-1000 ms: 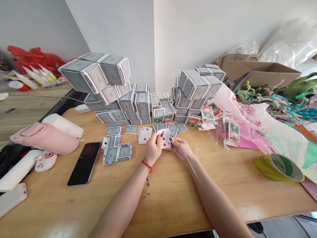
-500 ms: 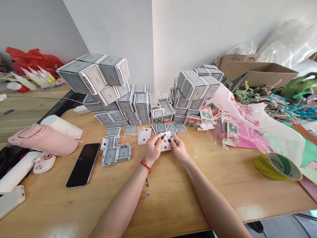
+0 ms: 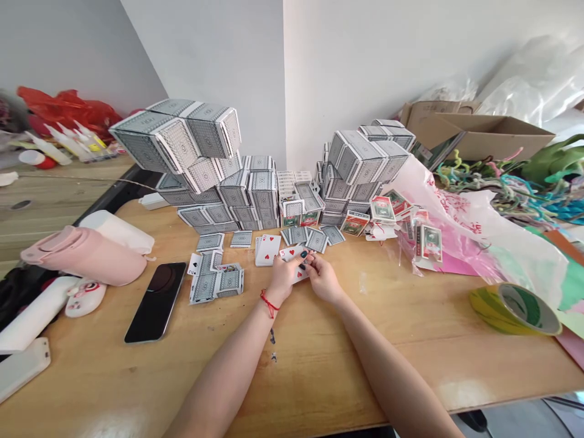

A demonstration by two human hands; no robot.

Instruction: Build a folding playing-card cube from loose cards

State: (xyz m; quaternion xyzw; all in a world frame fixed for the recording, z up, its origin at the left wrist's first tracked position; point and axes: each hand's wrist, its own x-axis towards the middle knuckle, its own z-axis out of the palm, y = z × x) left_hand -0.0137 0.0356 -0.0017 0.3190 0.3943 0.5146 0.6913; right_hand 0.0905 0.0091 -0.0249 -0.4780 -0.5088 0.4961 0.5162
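Between my two hands is a heart playing card point(image 3: 288, 251), face up and tilted, partly covered by my fingers. My left hand point(image 3: 281, 278) is closed on its left side, thumb on top. My right hand point(image 3: 325, 280) pinches at its right edge, the fingertips of both hands meeting there. Just left lies a face-up stack of playing cards point(image 3: 267, 250), a heart on top. Behind my hands several loose cards point(image 3: 298, 235) lie face down. Further left is a small folded-card piece point(image 3: 204, 286), with a two of spades point(image 3: 194, 264) beside it.
Tall folded-card block structures stand at the back left point(image 3: 219, 182) and back right point(image 3: 351, 164). Card boxes point(image 3: 383, 208) lie at right, near a plastic bag point(image 3: 460, 213) and a tape roll point(image 3: 515, 308). A phone point(image 3: 155, 302) and pink bottle point(image 3: 86, 255) lie left.
The card between my hands has turned from nearly upright in view to a slant. My right hand has shifted left, bringing its fingertips against the left ones.
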